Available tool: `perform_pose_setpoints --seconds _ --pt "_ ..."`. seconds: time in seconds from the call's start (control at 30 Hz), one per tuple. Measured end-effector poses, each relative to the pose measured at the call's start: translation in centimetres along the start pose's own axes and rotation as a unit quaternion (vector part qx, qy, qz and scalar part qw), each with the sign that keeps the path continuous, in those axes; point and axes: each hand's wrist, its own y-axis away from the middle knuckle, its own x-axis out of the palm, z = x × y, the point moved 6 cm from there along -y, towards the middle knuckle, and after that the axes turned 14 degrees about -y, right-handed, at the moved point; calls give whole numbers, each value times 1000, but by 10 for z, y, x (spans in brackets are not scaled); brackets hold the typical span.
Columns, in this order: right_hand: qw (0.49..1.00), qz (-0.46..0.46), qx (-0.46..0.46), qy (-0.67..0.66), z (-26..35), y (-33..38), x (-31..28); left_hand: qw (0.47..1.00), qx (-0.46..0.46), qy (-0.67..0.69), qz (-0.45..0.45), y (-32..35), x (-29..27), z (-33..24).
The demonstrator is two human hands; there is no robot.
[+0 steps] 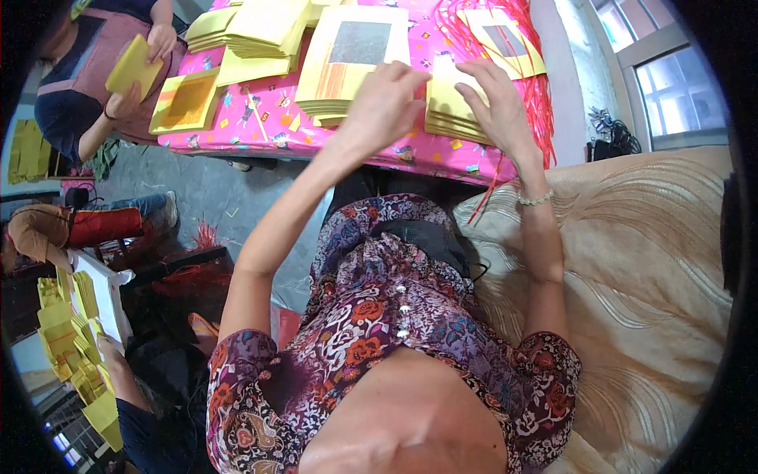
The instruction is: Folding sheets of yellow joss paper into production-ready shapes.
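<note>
My left hand (383,107) is over the right edge of a thick stack of yellow paper sheets (322,75) with a grey rectangle on top. Its fingers are loosely bent, thumb apart, and nothing shows in them. Just to the right, my right hand (499,109) arches over a smaller yellow paper stack (447,109), fingers and thumb spread. Whether its fingertips touch the sheets I cannot tell. Both stacks lie on a pink patterned tablecloth (272,130).
Red strings (539,107) hang over the table's right side, beside another yellow sheet stack (525,63). More yellow stacks (264,35) stand at the left. A person (95,79) there holds a yellow pad (136,69). A beige sofa (632,261) is at my right; another person's arm (126,379) is lower left.
</note>
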Motion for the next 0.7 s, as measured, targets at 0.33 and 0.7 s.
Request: perform_pose_setpoints --seconds 0.33,0.7 --pt "993 84 -80 4 31 -26 77 991 -68 -87 70 40 -38 78" --pt "990 139 12 -26 18 -37 77 980 -111 77 147 31 -23 106"
